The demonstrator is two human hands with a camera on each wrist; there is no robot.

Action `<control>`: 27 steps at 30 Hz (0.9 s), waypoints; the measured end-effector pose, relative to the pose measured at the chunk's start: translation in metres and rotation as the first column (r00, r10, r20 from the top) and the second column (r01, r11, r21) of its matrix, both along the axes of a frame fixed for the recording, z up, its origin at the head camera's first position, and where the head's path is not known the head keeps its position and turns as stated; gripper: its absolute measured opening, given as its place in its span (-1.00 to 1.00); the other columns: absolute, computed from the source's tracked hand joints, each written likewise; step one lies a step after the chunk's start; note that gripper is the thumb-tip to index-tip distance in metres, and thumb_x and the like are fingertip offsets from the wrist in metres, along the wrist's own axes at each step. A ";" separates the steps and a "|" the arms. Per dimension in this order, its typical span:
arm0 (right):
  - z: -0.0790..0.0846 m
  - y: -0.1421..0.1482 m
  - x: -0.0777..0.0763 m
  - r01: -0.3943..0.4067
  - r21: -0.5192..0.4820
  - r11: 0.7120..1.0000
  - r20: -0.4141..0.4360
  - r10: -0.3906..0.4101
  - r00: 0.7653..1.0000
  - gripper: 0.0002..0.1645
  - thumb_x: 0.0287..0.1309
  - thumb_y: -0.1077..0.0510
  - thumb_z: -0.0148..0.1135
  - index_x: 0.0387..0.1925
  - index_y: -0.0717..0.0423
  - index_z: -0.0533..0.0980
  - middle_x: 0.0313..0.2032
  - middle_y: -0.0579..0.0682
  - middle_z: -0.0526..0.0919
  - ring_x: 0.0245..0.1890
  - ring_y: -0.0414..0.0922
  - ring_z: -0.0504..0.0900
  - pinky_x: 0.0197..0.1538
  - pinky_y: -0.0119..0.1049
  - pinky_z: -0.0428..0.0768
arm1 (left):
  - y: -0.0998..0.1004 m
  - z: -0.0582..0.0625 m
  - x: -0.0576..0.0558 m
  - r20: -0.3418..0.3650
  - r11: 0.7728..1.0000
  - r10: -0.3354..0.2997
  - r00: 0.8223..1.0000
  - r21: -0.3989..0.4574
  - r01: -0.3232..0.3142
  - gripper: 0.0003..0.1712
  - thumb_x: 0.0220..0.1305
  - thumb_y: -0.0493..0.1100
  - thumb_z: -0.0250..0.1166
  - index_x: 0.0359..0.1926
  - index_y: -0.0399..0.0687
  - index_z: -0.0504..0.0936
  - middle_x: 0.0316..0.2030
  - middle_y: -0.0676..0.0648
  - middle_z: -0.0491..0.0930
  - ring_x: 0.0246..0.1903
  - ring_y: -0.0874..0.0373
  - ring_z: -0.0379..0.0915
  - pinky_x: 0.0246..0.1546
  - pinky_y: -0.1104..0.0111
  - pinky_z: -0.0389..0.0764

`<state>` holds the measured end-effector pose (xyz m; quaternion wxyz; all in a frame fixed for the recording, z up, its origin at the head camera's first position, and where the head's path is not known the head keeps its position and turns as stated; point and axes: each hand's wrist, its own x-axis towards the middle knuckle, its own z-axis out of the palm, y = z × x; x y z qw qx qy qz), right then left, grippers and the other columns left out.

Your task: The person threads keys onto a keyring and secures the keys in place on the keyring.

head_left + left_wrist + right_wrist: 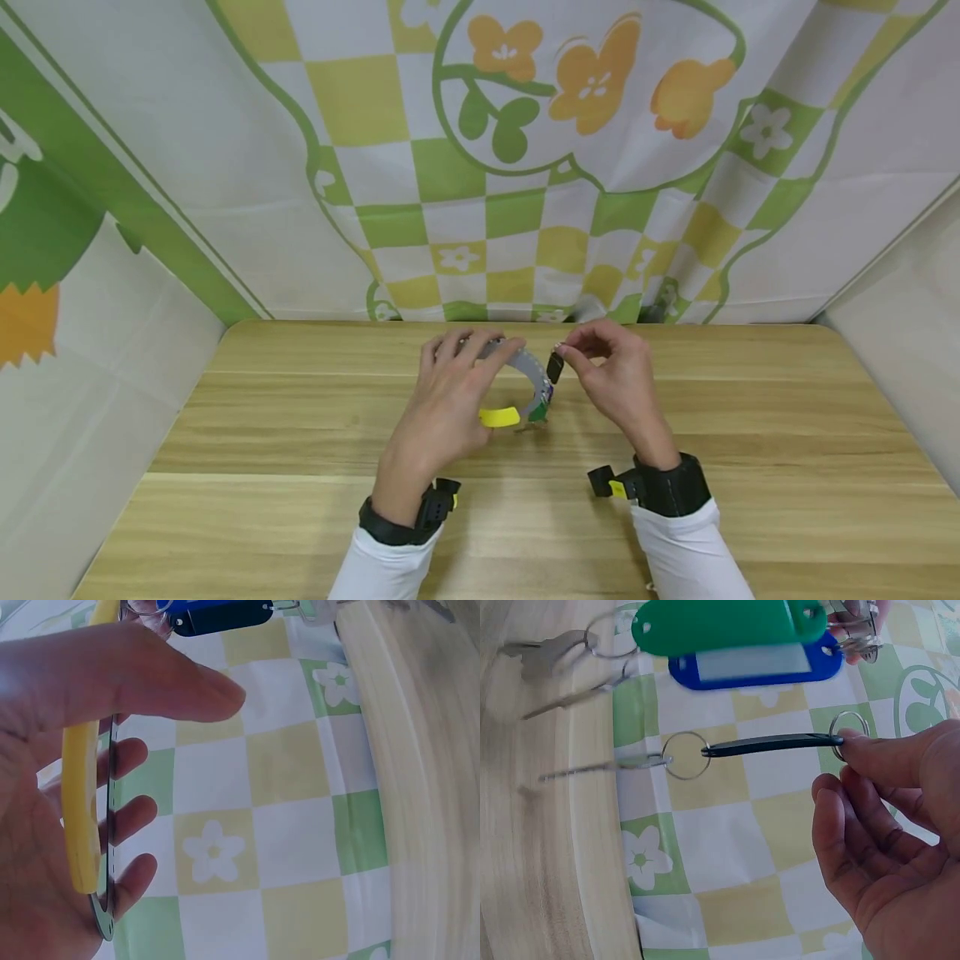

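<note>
A person in white sleeves (pixel 686 550) handles tagged keys above a wooden table (pixel 247 467). The left hand (pixel 446 396) grips a grey hoop (pixel 531 367) with a yellow strip (pixel 500 417), its fingers bent round the band and its thumb nearly straight. Just beyond the hoop's side, the right hand (pixel 618 379) pinches a small metal ring (pixel 850 713) between thumb and forefinger, the other fingers loosely bent beneath. From that ring a black tag (pixel 772 744) hangs below the right fingers, and a key (pixel 626 763) dangles from a second ring (pixel 686 733) farther down. A green tag (pixel 720 626) and a blue tag (pixel 757 664) hang close by, between the two hands' fingers. The step in hand appears to be working the black tag's ring on or off the hoop; which of the two, an onlooker cannot tell. The next move probably calls for a steady left hold and a firm right pinch, with the black tag guided clear of its neighbours.
</note>
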<state>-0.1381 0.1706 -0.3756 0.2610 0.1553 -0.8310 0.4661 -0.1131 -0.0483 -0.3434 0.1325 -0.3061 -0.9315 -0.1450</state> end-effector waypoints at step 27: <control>0.046 -0.021 0.029 -0.129 0.039 0.991 0.099 0.125 0.987 -0.92 -0.05 0.37 0.26 -0.48 0.21 0.50 -0.51 0.03 0.53 -0.51 -0.08 0.54 -0.38 -0.24 0.50 | -0.001 -0.001 -0.001 -0.001 1.000 -0.001 1.000 0.028 0.001 0.16 -0.53 -0.17 0.54 0.29 0.23 0.28 0.22 0.04 0.23 0.24 -0.01 0.05 0.21 0.08 -0.05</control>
